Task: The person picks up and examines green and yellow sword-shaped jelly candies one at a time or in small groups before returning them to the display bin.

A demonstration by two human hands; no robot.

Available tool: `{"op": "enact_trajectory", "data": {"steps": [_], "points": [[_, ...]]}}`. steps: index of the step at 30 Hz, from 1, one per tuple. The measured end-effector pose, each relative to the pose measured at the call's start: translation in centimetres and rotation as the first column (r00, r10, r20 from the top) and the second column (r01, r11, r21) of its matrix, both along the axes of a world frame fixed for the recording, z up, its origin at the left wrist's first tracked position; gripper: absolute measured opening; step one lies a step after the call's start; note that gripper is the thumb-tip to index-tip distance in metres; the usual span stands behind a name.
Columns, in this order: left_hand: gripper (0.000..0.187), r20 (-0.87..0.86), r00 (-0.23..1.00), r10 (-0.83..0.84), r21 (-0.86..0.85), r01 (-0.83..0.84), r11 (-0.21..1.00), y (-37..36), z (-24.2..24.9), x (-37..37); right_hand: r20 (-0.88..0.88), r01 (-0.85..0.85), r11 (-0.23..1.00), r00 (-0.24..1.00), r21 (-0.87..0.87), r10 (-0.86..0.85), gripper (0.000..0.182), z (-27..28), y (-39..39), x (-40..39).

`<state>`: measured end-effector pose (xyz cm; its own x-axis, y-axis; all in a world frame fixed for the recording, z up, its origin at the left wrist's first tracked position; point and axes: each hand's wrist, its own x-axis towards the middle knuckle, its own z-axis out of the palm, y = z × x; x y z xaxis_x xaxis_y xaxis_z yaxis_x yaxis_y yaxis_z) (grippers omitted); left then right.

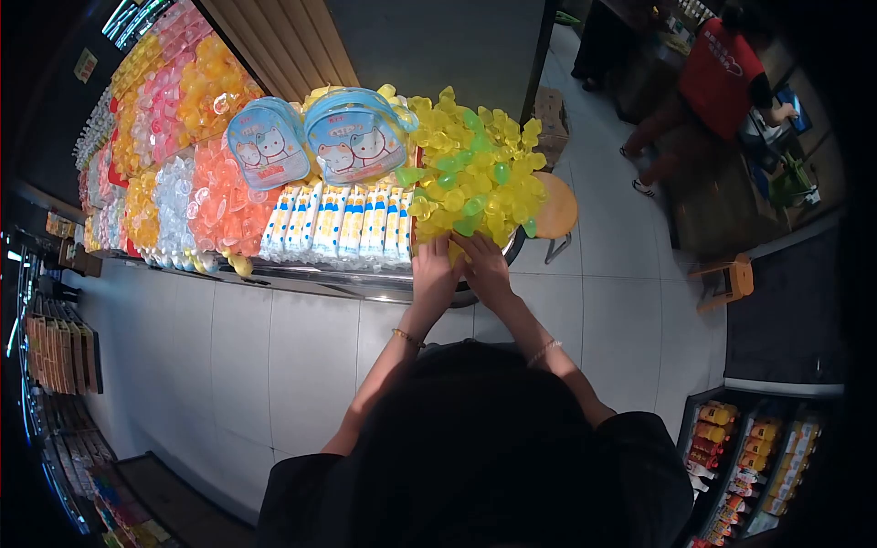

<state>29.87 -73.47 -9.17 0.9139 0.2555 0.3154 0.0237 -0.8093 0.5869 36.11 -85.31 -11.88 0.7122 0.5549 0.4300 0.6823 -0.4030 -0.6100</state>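
My left hand (435, 269) and my right hand (481, 263) are close together at the front edge of a heap of yellow and green jelly-like packs (480, 173). Fingers of both hands bend over the nearest yellow packs, and what they hold, if anything, is too small to make out. Left of my hands stands a row of white, blue and yellow sticks (352, 224). Behind the row, two light-blue bags with cat pictures, one at the left (268, 146) and a larger one (354, 142), rest on the display.
Orange, white and pink packs (224, 196) cover the display to the left. A round wooden stool (555, 208) stands at its right end. A person in a red vest (722, 78) is by a counter at the upper right. Shelves with goods (749, 466) are at the lower right.
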Motion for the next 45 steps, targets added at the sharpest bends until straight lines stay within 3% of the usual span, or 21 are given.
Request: {"op": "enact_trajectory", "data": {"steps": [5,8,10,14,16,19,22,23,25,28,31,33,35,38,41,43,45], "points": [[0.043,0.081,0.996,0.025,-0.282,-0.002,0.959,0.6,-1.6,0.0,-0.103,0.03,0.996,0.994,0.081,-0.021,0.05,0.6,-1.2,-0.2],[0.044,0.005,0.998,-0.064,-0.254,0.063,0.965,1.0,-0.5,-0.9,0.024,0.205,0.951,0.976,0.233,-0.216,0.048,5.1,-1.7,2.1],[0.046,0.023,0.999,-0.042,-0.261,0.046,0.964,0.3,-0.3,-1.3,0.047,0.363,0.901,0.922,0.237,-0.384,0.045,7.7,-1.3,4.9],[0.049,0.063,0.998,-0.012,-0.25,0.027,0.968,-0.8,-0.1,-1.9,0.086,0.337,0.941,0.937,0.037,-0.339,0.043,6.8,-1.0,9.4],[0.051,0.081,0.997,-0.019,-0.404,0.05,0.914,-0.8,-0.9,-2.0,0.124,0.303,0.951,0.948,-0.061,-0.294,0.043,6.3,-0.7,10.0],[0.051,0.093,0.996,-0.007,-0.511,0.054,0.858,-0.6,-1.6,-2.0,0.109,0.298,0.954,0.947,0.044,-0.301,0.042,7.1,-0.2,9.4],[0.05,0.106,0.994,0.018,-0.467,0.034,0.884,-0.9,-0.6,-2.2,0.102,0.124,0.967,0.984,0.222,-0.149,0.041,11.9,0.0,6.4],[0.049,0.109,0.994,0.025,-0.437,0.025,0.899,-1.1,0.3,-2.5,0.018,0.077,0.95,0.996,0.301,-0.086,0.041,13.5,-0.1,5.6],[0.05,0.11,0.993,0.044,-0.447,0.01,0.895,-1.2,2.7,-2.7,-0.134,0.007,0.887,0.989,0.462,0.062,0.04,16.4,-0.5,4.2],[0.053,0.168,0.983,0.071,-0.576,0.04,0.816,-0.9,5.6,-3.1,-0.104,-0.064,0.756,0.98,0.652,0.173,0.045,19.9,-1.6,1.9],[0.053,0.204,0.977,0.056,-0.649,0.092,0.755,-1.5,9.6,-3.9,-0.243,-0.088,0.634,0.876,0.768,0.416,0.048,20.8,-2.7,0.8],[0.049,0.176,0.984,-0.021,-0.562,0.118,0.819,-2.1,12.3,-4.4,-0.329,-0.072,0.642,0.812,0.763,0.482,0.051,20.7,-3.3,0.5],[0.043,0.089,0.987,-0.133,-0.35,0.156,0.924,-2.4,13.8,-4.9,-0.39,-0.044,0.637,0.757,0.77,0.524,0.054,20.3,-3.4,0.4],[0.039,-0.071,0.956,-0.285,-0.702,0.155,0.695,-2.1,13.4,-4.9,-0.44,0.012,0.603,0.695,0.798,0.568,0.058,19.6,-3.5,0.5],[0.037,-0.031,0.943,-0.331,-0.842,0.154,0.517,-2.2,12.6,-4.7,-0.469,0.051,0.569,0.628,0.821,0.621,0.063,19.0,-3.9,0.7],[0.038,-0.061,0.934,-0.352,-0.876,0.119,0.467,-2.3,13.3,-4.8,-0.481,0.06,0.561,0.595,0.825,0.644,0.066,18.4,-4.0,0.9],[0.038,-0.075,0.913,-0.401,-0.892,0.119,0.436,-2.1,13.6,-4.7,-0.535,0.025,0.644,0.582,0.765,0.613,0.067,18.2,-4.6,1.1]]}}
